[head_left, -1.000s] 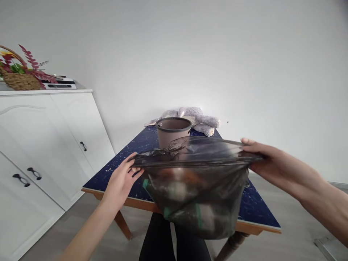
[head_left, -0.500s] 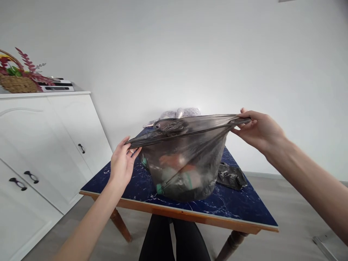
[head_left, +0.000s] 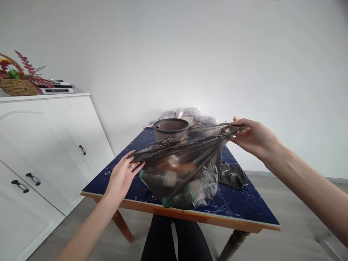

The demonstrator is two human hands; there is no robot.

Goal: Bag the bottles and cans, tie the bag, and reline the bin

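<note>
A dark see-through garbage bag (head_left: 176,174) sits near the front edge of the table. Bottles with green parts and something orange show blurrily through its film. My left hand (head_left: 122,174) pinches the bag's rim at the left. Higher up, my right hand (head_left: 252,139) grips the opposite end of the rim, so the mouth is stretched slantwise between both hands. Just behind the bag stands a brown-grey trash can (head_left: 170,125) with a dark rim, its lower part hidden by the film. To the right lies a folded black plastic bag (head_left: 232,176).
The blue marble-patterned table (head_left: 239,204) has a wooden edge. A grey fluffy plush thing (head_left: 193,112) lies at its back by the wall. White cabinets (head_left: 54,145) at the left carry a flower basket (head_left: 19,86) and a white device (head_left: 58,88).
My hands have drawn closer together, the left upward-right, the right slightly down and left. The bag's mouth has sunk and come nearer, exposing the trash can's rim.
</note>
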